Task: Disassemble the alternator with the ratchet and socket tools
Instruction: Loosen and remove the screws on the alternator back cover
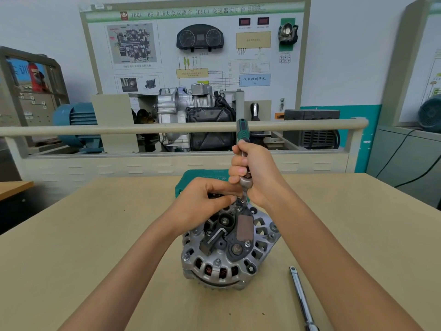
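Right hand [255,173] clamps the ratchet [244,161] (upright) over the alternator [229,244]; left hand [207,201] seemingly pinches its socket [244,199].

Two bare forearms run up from the bottom corners to the left hand [205,201] and right hand [256,174], without sleeves, gloves or jewellery.

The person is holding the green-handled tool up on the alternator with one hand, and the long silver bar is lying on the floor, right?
Not quite. The right hand does hold the green-handled tool upright on the alternator, while the left hand pinches at its tip. But the long silver bar lies on the table, right of the alternator, not on the floor. The head view shows this.
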Demonstrator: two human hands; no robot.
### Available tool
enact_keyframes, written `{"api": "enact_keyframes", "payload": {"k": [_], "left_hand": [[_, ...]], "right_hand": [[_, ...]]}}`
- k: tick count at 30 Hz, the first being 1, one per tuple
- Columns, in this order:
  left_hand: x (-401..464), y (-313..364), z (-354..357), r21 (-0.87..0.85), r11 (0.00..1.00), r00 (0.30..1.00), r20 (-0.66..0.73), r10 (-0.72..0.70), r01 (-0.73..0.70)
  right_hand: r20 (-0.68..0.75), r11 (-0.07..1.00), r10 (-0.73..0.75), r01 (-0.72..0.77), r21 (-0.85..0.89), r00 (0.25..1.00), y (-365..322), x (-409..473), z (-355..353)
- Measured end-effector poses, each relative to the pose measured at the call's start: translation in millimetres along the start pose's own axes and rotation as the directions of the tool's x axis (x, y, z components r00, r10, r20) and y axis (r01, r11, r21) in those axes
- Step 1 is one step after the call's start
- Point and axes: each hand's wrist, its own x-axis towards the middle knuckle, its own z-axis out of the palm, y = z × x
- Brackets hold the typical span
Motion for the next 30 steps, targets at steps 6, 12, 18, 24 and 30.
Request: {"api": "enact_keyframes", "payload": {"k": [6, 12, 18, 24, 30], "left_hand": [[-0.5, 0.2, -0.7, -0.007, 1.0, 1.0, 0.016, -0.008, 0.009], [-0.2, -0.3, -0.3, -0.003, 1.0, 1.0, 0.0, -0.019, 0.019], [-0.9, 1.0, 0.3, -0.009, 1.0, 1.0, 0.004, -0.023, 0.023], [-1.0, 2.8, -0.3, 0.007, 0.999, 0.998, 0.053, -0.032, 0.031], [1.1, 1.6, 2.0, -0.042, 0.999, 0.998, 0.049, -0.026, 0.028]], "right_hand": [[0.015, 0.999, -0.018, 0.018, 0.036, 1.0, -5.9, -1.4, 0.4], [0.01, 0.999, -0.009, 0.008, 0.038, 1.0, -2.5, 0.9, 2.1], [0.006, 0.999, -0.025, 0.025, -0.041, 1.0, -0.7, 2.3, 3.2], [0.239, 0.981, 0.151, -0.117, -0.153, 0.959, -7.3, 8.9, -1.0], [0.4, 0.953, 0.281, -0.203, -0.227, 0.872, -9.4, 6.6, -2.0]]}}
